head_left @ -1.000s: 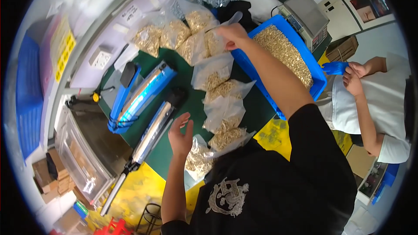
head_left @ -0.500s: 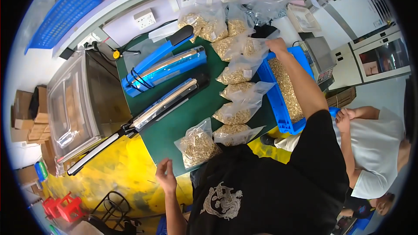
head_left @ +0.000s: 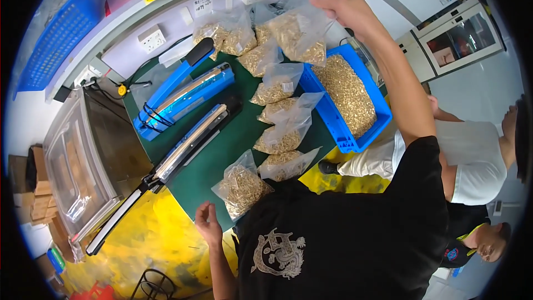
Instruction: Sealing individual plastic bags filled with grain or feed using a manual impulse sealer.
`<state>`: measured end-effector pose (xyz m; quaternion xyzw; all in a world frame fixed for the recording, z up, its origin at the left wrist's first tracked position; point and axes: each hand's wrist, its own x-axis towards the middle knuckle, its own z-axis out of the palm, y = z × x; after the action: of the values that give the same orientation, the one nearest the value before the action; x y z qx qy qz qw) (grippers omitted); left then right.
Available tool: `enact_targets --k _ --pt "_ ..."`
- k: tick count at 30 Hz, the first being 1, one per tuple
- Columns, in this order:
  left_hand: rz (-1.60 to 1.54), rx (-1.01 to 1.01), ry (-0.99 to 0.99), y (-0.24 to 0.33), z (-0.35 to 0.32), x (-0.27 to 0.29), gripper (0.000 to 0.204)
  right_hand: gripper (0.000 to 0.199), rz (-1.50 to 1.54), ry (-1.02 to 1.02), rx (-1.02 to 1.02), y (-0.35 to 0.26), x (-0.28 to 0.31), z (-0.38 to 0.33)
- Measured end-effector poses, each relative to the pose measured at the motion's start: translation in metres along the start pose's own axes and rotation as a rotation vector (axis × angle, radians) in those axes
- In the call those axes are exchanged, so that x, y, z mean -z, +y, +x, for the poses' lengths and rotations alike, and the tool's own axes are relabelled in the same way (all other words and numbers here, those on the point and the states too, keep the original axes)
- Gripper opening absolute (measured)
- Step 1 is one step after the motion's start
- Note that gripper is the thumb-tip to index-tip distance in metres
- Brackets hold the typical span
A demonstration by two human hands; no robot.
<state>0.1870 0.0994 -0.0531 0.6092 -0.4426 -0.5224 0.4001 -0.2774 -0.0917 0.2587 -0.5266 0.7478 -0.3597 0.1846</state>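
Observation:
My right hand (head_left: 350,14) pinches the top of a clear plastic bag (head_left: 300,36) of small gold-coloured pieces. That bag hangs over the table by the far end of a blue bin (head_left: 383,114), which is filled with loose pieces (head_left: 344,91) of the same kind. At the table's near edge my left hand (head_left: 207,223) is empty, its fingers apart. Close beside it sits a filled bag (head_left: 242,189) with its top upward. Further filled bags stand in a row along the table, among them one (head_left: 273,86) in the middle and one (head_left: 286,165) near my body.
Two bar heat sealers lie on the green table (head_left: 216,155): a blue one (head_left: 186,103) and a black-and-silver one (head_left: 191,139) whose long arm juts past the edge. A metal cabinet (head_left: 114,139) stands left. At right is a person in a white shirt (head_left: 472,158).
My right hand has lifted a filled bag from the far end of the row, raising it up and away from the table. My left hand stays near the front edge. The view has shifted.

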Motion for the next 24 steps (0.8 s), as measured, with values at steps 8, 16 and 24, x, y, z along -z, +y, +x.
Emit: enact_targets --k 8,16,24 --pt "0.195 -0.416 -0.072 0.104 0.036 -0.042 0.025 0.041 0.037 -0.346 0.113 -0.031 -0.081 -0.068" --pt "0.340 -0.523 0.025 0.076 0.047 -0.039 0.039 0.042 -0.052 -0.555 0.219 -0.008 -0.234 -0.146" --pt "0.385 -0.512 0.076 0.028 0.079 -0.036 0.038 0.039 -0.102 -0.701 0.171 0.014 -0.318 -0.177"
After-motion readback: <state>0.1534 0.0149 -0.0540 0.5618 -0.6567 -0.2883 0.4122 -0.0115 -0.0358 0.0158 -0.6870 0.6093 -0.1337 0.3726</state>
